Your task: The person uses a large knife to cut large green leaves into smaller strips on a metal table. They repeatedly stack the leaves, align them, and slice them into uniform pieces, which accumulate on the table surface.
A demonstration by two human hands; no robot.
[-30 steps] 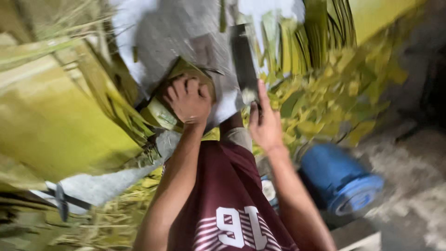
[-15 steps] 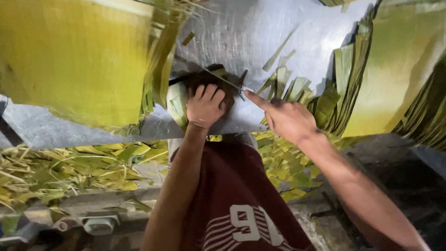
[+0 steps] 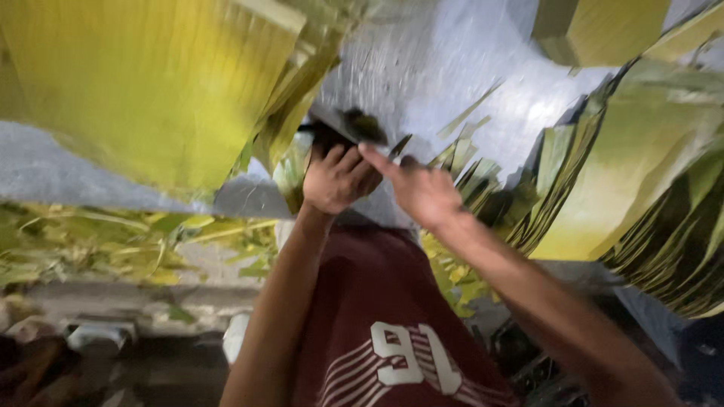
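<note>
Far left: we see a wide stack of yellow-green leaf sheets [image 3: 143, 83], blurred, hanging over a grey sheet [image 3: 68, 169].
Lower left: loose leaf scraps [image 3: 113, 241] lie scattered below the grey sheet.
Left hand: our left hand [image 3: 338, 181] is curled, knuckles up, pressing down on a small folded leaf piece [image 3: 290, 169]; the fingers are bent closed over it.
Dark object: a dark thing [image 3: 351, 124], too blurred to name, sits just above the left fingers, touching them.
Right hand: our right hand [image 3: 418, 188] is beside the left, forefinger stretched out toward the dark thing; whether the other fingers hold anything, we cannot tell.
Below the hands: a maroon shirt [image 3: 385, 316] with white print.
Right: more piles of cut leaf strips [image 3: 633, 196] fan out across the grey sheet.
</note>
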